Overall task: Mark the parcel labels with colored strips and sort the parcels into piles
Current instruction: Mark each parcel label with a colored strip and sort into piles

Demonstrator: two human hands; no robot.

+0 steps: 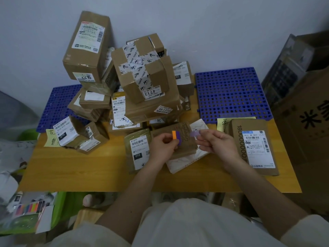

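Note:
My left hand [162, 146] pinches a small pad of colored strips [176, 138], orange and purple sides showing. Just to its right, my right hand [216, 144] holds a single pale purple strip [195, 134] between thumb and finger. Both hands hover over a brown parcel [187, 148] lying on a white envelope [179, 165]. Left of them lies a flat parcel with a label marked 010 [139, 150]. A long brown box with a white label [256, 145] rests at the right on the yellow table [89, 172].
A tall heap of cardboard parcels [142, 77] fills the table's back. Blue perforated mats [231, 93] lie at back left and right. Yellow sticky notes [51, 138] mark spots. A pack of colored strips [28, 208] lies low left; large cartons [302, 113] stand right.

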